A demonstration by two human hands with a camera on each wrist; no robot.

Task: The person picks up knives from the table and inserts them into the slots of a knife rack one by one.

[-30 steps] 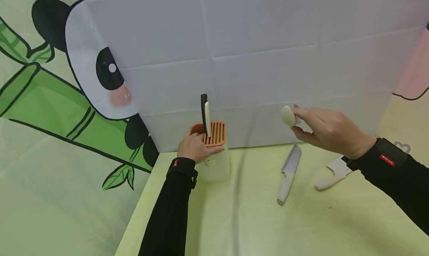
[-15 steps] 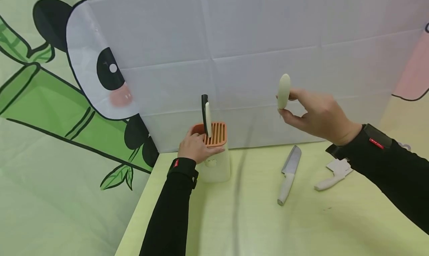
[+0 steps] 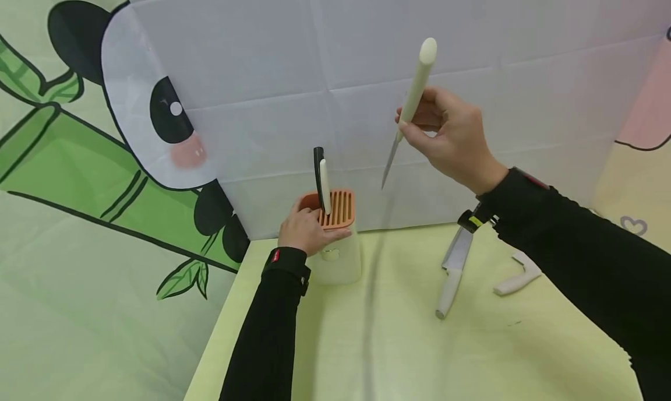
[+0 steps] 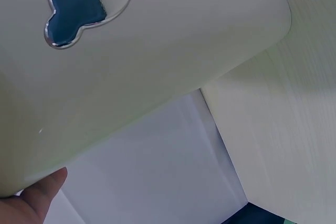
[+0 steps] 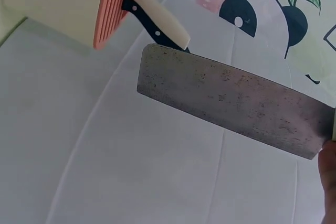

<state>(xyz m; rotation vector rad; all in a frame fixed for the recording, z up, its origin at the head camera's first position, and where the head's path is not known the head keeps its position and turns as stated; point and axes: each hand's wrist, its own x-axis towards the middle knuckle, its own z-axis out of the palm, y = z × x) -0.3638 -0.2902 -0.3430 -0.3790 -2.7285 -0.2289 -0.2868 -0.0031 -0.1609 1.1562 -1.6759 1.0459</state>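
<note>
At the left of the table, my left hand (image 3: 310, 229) grips the top of a cream knife holder (image 3: 338, 267) with an orange slotted lid (image 3: 342, 208). Two handles stand up from the lid, a black handle (image 3: 318, 171) and a cream handle (image 3: 325, 185). The holder's pale side wall (image 4: 157, 51) fills much of the left wrist view. Up and to the right of it, my right hand (image 3: 456, 136) pinches a cleaver by its cream handle (image 3: 419, 80), blade slanting down to the left. In the right wrist view its broad, speckled blade (image 5: 231, 103) overlaps the standing handles.
A knife with a pale handle (image 3: 449, 293) lies on the yellow-green table (image 3: 398, 343), right of the holder. Farther right, a small cleaver (image 3: 516, 281) lies partly hidden by the right sleeve. A white cloth backdrop (image 3: 262, 51) with a panda print rises behind the table.
My right hand has moved up and left with the cleaver, turning it from handle end-on to blade pointing down. The left hand and holder have stayed put.
</note>
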